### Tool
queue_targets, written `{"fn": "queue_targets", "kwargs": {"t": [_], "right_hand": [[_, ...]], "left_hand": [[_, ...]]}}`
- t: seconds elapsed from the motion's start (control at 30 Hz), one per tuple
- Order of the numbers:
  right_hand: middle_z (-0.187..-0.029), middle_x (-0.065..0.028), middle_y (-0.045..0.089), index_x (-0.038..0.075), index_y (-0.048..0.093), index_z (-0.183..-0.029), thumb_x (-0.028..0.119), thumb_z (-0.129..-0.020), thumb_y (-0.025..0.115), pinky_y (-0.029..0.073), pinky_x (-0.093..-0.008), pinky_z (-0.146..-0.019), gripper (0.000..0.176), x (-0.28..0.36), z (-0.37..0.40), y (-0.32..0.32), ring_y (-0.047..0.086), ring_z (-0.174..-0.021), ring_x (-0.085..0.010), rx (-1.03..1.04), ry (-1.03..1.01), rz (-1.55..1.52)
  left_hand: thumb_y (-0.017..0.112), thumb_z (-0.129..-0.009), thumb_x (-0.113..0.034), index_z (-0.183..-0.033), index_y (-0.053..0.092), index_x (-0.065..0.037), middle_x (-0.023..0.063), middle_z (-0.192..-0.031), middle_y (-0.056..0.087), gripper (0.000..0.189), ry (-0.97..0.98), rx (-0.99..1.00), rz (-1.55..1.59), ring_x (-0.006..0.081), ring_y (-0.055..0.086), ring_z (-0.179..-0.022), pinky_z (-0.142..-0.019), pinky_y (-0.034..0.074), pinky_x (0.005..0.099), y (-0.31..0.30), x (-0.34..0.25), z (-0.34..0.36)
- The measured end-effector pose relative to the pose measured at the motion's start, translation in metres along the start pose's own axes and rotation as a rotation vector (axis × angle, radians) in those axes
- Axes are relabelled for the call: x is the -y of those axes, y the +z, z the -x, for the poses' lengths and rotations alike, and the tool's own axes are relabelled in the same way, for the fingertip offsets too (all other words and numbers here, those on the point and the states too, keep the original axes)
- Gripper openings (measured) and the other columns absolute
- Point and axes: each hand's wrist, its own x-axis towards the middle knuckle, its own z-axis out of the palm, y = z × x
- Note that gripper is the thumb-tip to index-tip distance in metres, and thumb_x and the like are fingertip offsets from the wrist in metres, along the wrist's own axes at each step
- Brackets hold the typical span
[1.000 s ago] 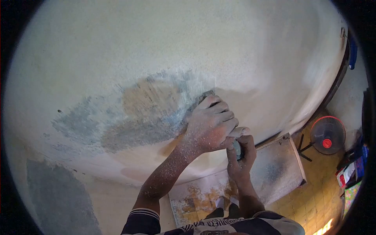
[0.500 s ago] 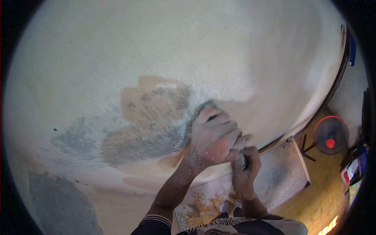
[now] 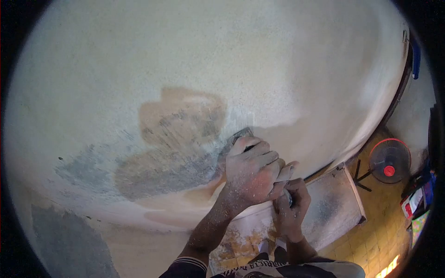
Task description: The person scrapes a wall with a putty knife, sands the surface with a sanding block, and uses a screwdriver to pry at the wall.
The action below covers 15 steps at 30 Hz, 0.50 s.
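My left hand, dusted with white powder, is wrapped round a flat dark-edged hand tool. The tool's far edge pokes out past my knuckles, right at the wall; the rest is hidden by my fingers, so I cannot tell its exact kind. Lower and to the right, my right hand is closed round the near end of what looks like the same tool, close against my left fingers. Left of my hands, the pale wall has a brownish and grey scraped patch with dark streaks.
A grey-smudged white panel lies low on the right. Beyond it a round fan with a red rim stands on the yellowish tiled floor. Assorted items are heaped at the right edge. White dust covers the floor near my feet.
Both hands and the tool have shifted slightly downward together along the wall. The view has moved a little, and the tool's dark edge shows more sharply now.
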Motion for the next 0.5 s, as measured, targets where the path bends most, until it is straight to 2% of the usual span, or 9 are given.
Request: {"fn": "queue_targets", "kwargs": {"t": [0.13, 0.27, 0.37, 0.43, 0.5], "right_hand": [[-0.078, -0.0059, 0.06, -0.001, 0.061, -0.097, 0.018, -0.095, 0.065, 0.041, -0.0265, -0.06, 0.02, 0.007, -0.004, -0.004, 0.051, -0.068, -0.0092, 0.015, 0.016, 0.028], [-0.077, -0.0057, 0.058, -0.001, 0.061, -0.097, 0.018, -0.095, 0.065, 0.041, -0.0274, -0.059, 0.02, 0.001, -0.005, 0.0, 0.05, -0.067, -0.0096, 0.007, 0.071, 0.004], [-0.077, -0.0054, 0.058, -0.001, 0.061, -0.097, 0.017, -0.095, 0.065, 0.04, -0.0273, -0.059, 0.018, 0.006, -0.009, 0.004, 0.049, -0.066, -0.0095, -0.016, -0.049, 0.048], [-0.077, -0.005, 0.058, -0.001, 0.061, -0.096, 0.016, -0.095, 0.066, 0.04, -0.0271, -0.059, 0.018, -0.003, 0.006, -0.001, 0.049, -0.067, -0.0093, -0.008, 0.013, 0.017], [-0.078, -0.0043, 0.057, -0.001, 0.06, -0.096, 0.016, -0.095, 0.066, 0.041, -0.0266, -0.061, 0.019, -0.001, 0.006, -0.002, 0.05, -0.069, -0.0091, -0.003, 0.041, 0.049]], "left_hand": [[0.075, -0.074, -0.028, -0.063, 0.069, -0.013, 0.0007, -0.067, 0.065, 0.019, 0.013, -0.067, 0.011, 0.0225, 0.06, -0.068, -0.08, 0.042, 0.0413, 0.005, 0.0, 0.003], [0.072, -0.081, -0.024, -0.061, 0.066, -0.011, 0.0008, -0.063, 0.061, 0.024, 0.016, -0.042, 0.021, 0.021, 0.06, -0.069, -0.082, 0.043, 0.0385, 0.002, 0.0, 0.001], [0.072, -0.081, -0.025, -0.063, 0.067, -0.011, 0.001, -0.064, 0.061, 0.024, 0.025, -0.062, 0.01, 0.0208, 0.06, -0.07, -0.082, 0.043, 0.0388, -0.005, 0.003, -0.01], [0.072, -0.081, -0.025, -0.063, 0.067, -0.01, 0.0012, -0.064, 0.061, 0.024, -0.026, -0.075, 0.062, 0.0205, 0.061, -0.072, -0.082, 0.044, 0.0391, 0.005, -0.003, 0.008], [0.072, -0.082, -0.025, -0.063, 0.067, -0.01, 0.0013, -0.064, 0.061, 0.025, 0.008, -0.078, 0.031, 0.0206, 0.061, -0.073, -0.083, 0.044, 0.0393, 0.007, 0.004, 0.001]]}}
